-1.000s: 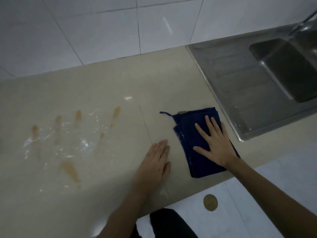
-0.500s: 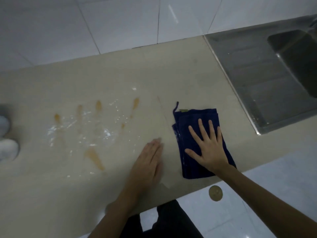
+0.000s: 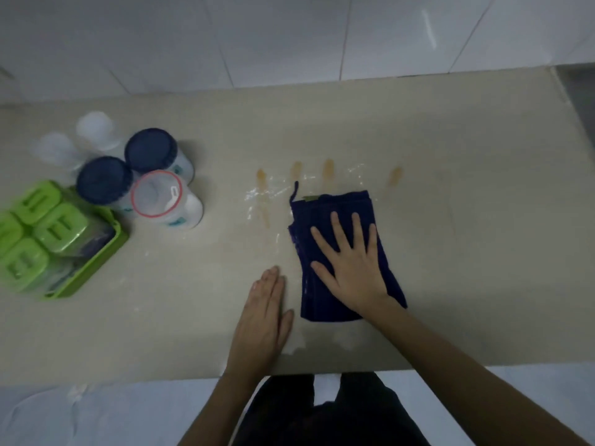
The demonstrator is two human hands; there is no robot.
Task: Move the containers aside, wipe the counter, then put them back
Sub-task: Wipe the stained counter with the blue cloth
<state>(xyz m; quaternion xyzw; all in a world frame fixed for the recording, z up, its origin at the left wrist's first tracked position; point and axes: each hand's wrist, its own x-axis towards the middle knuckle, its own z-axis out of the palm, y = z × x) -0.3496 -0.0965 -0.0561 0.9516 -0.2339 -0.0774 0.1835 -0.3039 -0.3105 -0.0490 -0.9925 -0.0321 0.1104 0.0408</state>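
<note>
Right hand (image 3: 349,268) is spread flat, fingers fanned out, pressing down on the folded dark blue cloth (image 3: 341,252) just right of centre frame. Left hand (image 3: 262,317) lies palm down with fingers together on the bare beige stone counter (image 3: 467,236), just beside the cloth near the bottom edge, holding nothing.

The containers are already out of the way at the left of the frame: two white jars with dark blue lids (image 3: 104,180), one clear jar with a red-rimmed lid (image 3: 157,194), a couple of pale translucent ones (image 3: 95,128) behind them, and a lime green tray of green-lidded boxes (image 3: 48,239) at the far left.

What bugs me: the orange-brown streaks (image 3: 328,169) sit in a row just above the cloth, with shiny wet smears (image 3: 257,194) next to them. If I just shove the cloth straight through, I reckon I'll drag that stuff into a wider film instead of lifting it. The cloth is folded thick too, so the loose top edge could bunch or roll under my palm. And a big sweep towards the left could knock the red-rimmed jar, the one closest to the mess. Wet counter plus my left palm planted there means it might slip as well.
</note>
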